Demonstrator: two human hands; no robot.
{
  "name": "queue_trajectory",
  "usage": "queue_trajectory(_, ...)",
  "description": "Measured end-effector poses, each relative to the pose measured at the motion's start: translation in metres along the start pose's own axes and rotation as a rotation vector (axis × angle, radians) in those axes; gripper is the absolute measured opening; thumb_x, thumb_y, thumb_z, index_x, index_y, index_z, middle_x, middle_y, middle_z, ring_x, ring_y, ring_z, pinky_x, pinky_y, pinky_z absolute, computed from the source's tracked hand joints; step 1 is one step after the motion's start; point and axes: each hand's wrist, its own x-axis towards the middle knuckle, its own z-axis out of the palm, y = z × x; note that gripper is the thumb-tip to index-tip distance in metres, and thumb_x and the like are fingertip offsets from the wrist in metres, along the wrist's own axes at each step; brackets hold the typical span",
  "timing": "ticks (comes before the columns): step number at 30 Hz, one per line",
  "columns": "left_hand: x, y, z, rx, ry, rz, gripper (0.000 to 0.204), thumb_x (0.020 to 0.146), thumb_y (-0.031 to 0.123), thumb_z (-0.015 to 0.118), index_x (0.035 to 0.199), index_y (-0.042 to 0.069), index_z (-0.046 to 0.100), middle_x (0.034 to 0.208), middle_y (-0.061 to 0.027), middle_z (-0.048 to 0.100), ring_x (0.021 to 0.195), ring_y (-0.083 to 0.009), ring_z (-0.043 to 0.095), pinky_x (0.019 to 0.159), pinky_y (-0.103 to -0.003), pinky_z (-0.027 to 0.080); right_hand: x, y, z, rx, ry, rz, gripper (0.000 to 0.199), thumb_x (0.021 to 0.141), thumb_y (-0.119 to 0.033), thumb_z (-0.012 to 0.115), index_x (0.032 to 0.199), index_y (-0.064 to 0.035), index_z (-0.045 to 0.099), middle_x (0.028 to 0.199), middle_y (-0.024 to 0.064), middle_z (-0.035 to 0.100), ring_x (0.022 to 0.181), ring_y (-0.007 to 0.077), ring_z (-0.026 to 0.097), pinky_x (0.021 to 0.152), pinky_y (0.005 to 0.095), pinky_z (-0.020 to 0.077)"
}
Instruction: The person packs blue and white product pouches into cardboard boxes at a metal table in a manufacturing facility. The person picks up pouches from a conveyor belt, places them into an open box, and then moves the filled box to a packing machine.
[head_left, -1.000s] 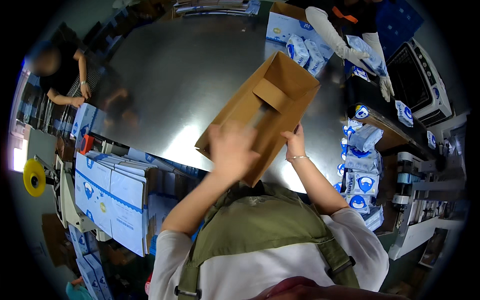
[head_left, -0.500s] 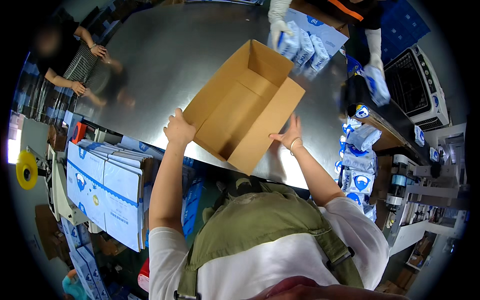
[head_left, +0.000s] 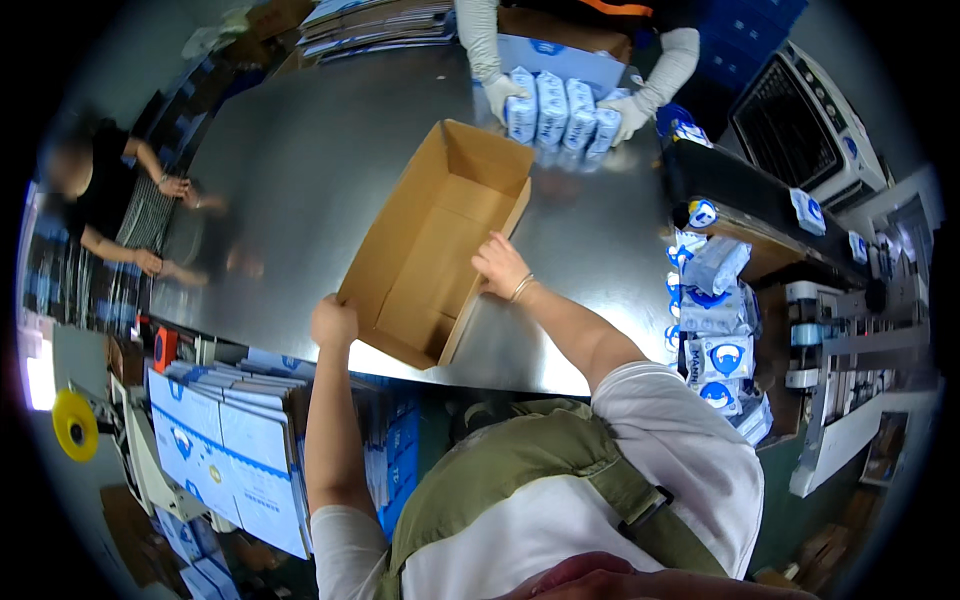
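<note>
A brown cardboard box (head_left: 428,235) lies slantwise on the metal table (head_left: 290,130), its open side up and its bare inside showing. My left hand (head_left: 335,322) is closed on the box's near left corner. The fingers of my right hand (head_left: 502,266) curl over its right wall, with the thumb hidden. Beyond the far end, a co-worker's gloved hands (head_left: 625,115) press a row of several white and blue soft packs (head_left: 552,110) together from both sides.
Flattened white and blue cartons (head_left: 235,450) stand upright below the table at left. More packs (head_left: 720,355) are piled at the right, beside a dark conveyor (head_left: 750,195). Another person's hands (head_left: 150,262) rest at the table's left edge. Stacked flat cartons (head_left: 375,25) lie at the back.
The box has shifted left in view, and its right flap has been raised into a wall. My right hand moved from that flap's outside to its top edge. The co-worker's packs now stand squeezed in a row.
</note>
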Motion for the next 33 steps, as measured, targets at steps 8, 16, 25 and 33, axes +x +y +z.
queue_trajectory(8, 0.007, -0.003, 0.012, -0.032, 0.074, 0.010, 0.025, 0.081, 0.021, 0.053, 0.092, 0.001, 0.064, 0.089, -0.0196, 0.066, 0.084, -0.0368, 0.063, 0.073, -0.043, 0.049, -0.017, 0.004, 0.003, 0.075, 0.055, 0.033, 0.065, 0.056, -0.027, 0.080, 0.111, -0.0096, 0.051, 0.118, 0.0146, 0.047, 0.122, 0.0321, 0.038, 0.113, 0.0453, 0.0194)
queue_trajectory(16, 0.001, 0.020, 0.001, 0.011, 0.076, -0.003, 0.023, 0.082, 0.020, 0.060, 0.092, 0.000, 0.063, 0.084, -0.0175, 0.067, 0.075, -0.0321, 0.066, 0.069, -0.040, 0.050, -0.071, 0.059, -0.062, 0.202, 0.175, 0.250, 0.076, 0.055, -0.012, 0.078, 0.126, -0.0146, 0.049, 0.133, 0.0157, 0.041, 0.128, 0.0332, 0.034, 0.104, 0.0449, 0.0312)
queue_trajectory(25, 0.002, 0.016, 0.012, 0.022, 0.116, -0.062, 0.020, 0.079, 0.015, 0.065, 0.093, 0.000, 0.065, 0.085, -0.0164, 0.068, 0.078, -0.0311, 0.065, 0.071, -0.039, 0.050, -0.212, 0.364, -0.257, -0.737, 0.026, 1.196, 0.089, 0.063, -0.006, 0.071, 0.141, -0.0220, 0.030, 0.143, 0.0109, 0.033, 0.135, 0.0282, 0.027, 0.108, 0.0495, 0.0234)
queue_trajectory(33, 0.012, 0.005, 0.016, -0.005, 0.083, -0.097, 0.024, 0.080, 0.016, 0.065, 0.096, -0.002, 0.063, 0.085, -0.0169, 0.068, 0.078, -0.0298, 0.066, 0.073, -0.039, 0.050, -0.180, 0.408, -0.237, -0.499, -0.085, 1.010, 0.076, 0.065, 0.007, 0.064, 0.131, -0.0229, 0.041, 0.143, 0.0080, 0.034, 0.136, 0.0288, 0.025, 0.109, 0.0519, 0.0207)
